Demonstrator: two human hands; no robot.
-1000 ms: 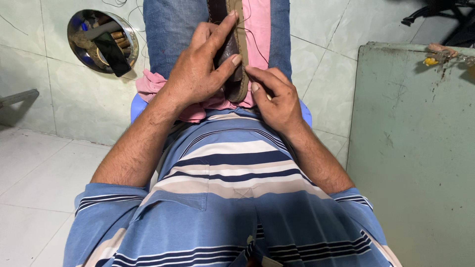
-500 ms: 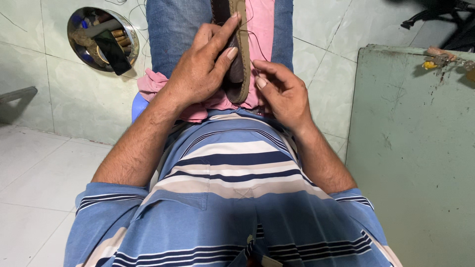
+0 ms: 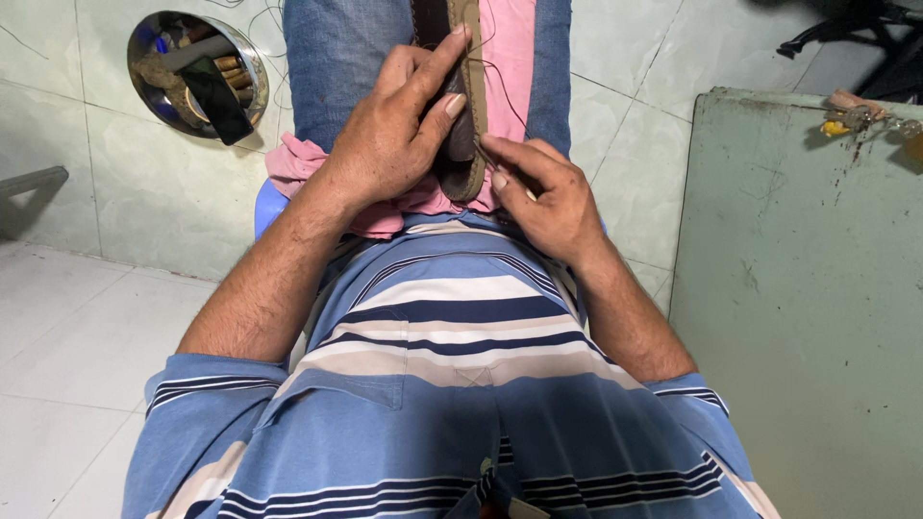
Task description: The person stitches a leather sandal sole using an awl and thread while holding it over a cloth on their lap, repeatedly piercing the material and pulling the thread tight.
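Observation:
A brown sandal (image 3: 468, 91) stands on edge on a pink cloth (image 3: 510, 67) spread over my jeans-clad lap. My left hand (image 3: 389, 135) wraps around the sandal from the left, fingers lying along its sole edge. My right hand (image 3: 538, 187) sits at the sandal's near end, thumb and forefinger pinched on a thin needle, with a dark thread (image 3: 505, 82) running from it up along the sole. The sandal's far end is cut off by the frame's top.
A round metal bowl (image 3: 197, 72) with small tools and a dark flat object sits on the tiled floor at upper left. A worn green metal surface (image 3: 798, 288) fills the right side, with small items (image 3: 856, 111) at its far corner. A blue stool edge (image 3: 269, 202) shows under me.
My right hand has drawn slightly right and down from the sandal's edge, pulling the thread. My left hand's grip on the sandal is the same.

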